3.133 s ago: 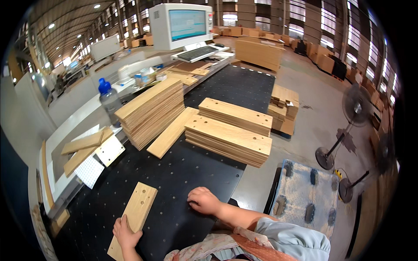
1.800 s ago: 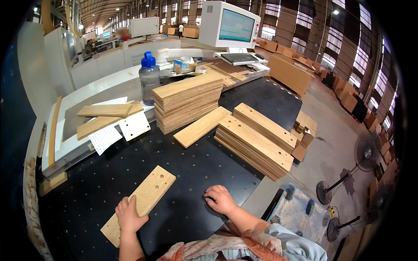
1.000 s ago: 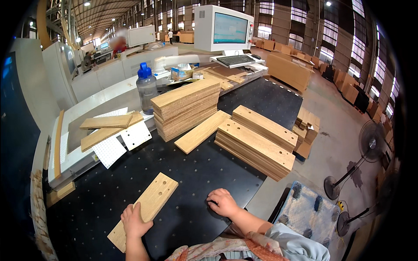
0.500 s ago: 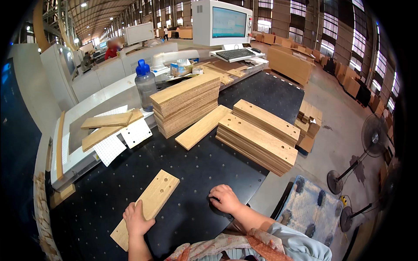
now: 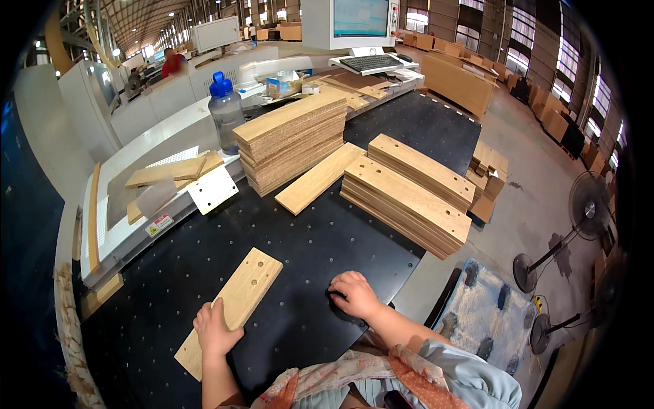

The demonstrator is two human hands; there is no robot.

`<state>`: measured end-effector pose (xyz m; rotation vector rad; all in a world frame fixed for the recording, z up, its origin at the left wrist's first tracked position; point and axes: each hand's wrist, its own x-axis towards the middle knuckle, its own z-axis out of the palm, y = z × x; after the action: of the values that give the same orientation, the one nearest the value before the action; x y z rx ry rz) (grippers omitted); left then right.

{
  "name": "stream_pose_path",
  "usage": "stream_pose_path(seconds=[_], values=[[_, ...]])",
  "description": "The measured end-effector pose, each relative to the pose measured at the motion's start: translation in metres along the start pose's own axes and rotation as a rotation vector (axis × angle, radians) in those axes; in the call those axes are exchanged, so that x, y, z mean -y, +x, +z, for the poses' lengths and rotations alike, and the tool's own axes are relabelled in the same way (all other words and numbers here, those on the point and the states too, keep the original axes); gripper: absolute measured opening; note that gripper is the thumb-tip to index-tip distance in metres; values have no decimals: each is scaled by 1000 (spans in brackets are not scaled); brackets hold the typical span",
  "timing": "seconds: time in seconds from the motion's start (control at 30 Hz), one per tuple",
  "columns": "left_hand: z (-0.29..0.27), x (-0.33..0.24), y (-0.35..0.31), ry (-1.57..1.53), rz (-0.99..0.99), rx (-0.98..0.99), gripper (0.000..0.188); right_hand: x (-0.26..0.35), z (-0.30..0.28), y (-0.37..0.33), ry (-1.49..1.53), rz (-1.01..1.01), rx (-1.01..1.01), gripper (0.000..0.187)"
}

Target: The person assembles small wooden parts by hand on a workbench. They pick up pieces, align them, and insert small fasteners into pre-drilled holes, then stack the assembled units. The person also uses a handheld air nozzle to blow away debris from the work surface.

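Note:
A wooden board point(image 5: 238, 300) with a few round holes at its far end lies slanted on the black tabletop point(image 5: 204, 266). My left hand point(image 5: 216, 330) grips its near part, thumb across the top and fingers at the left edge. Further right, my right hand point(image 5: 354, 294) rests on the tabletop with curled fingers; whatever may be under them is hidden. Beyond my hands, a single board point(image 5: 320, 178) leans between a tall stack of plain boards point(image 5: 293, 143) and a stack of drilled boards point(image 5: 405, 204). Another drilled stack point(image 5: 422, 170) stands just behind that one.
At the left, loose wood strips point(image 5: 167, 172), a white card with holes point(image 5: 212, 189) and a blurred sheet point(image 5: 157, 198) lie on the machine edge. A blue-capped bottle point(image 5: 225, 112) stands behind. Right of the table are a pallet point(image 5: 485, 317) and a standing fan point(image 5: 587, 210).
The perforated white sheet at the left edge has lifted and blurred, baring a warning label beneath. My view has tilted slightly downward. Both hands and the held board stay in place.

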<state>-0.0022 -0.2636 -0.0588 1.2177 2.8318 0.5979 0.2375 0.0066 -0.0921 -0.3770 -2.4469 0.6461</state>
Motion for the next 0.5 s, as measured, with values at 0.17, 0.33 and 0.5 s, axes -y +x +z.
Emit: stream_pose_path(seconds=[0.17, 0.33, 0.5], values=[[-3, -12, -6, -14, 61, 101, 91, -23, -5, 20, 198, 66, 100, 19], [-19, -16, 8, -120, 78, 372, 103, -63, -6, 89, 120, 184, -117, 17], [-35, -89, 80, 0, 212, 154, 90, -105, 18, 101, 121, 260, -216, 10]])
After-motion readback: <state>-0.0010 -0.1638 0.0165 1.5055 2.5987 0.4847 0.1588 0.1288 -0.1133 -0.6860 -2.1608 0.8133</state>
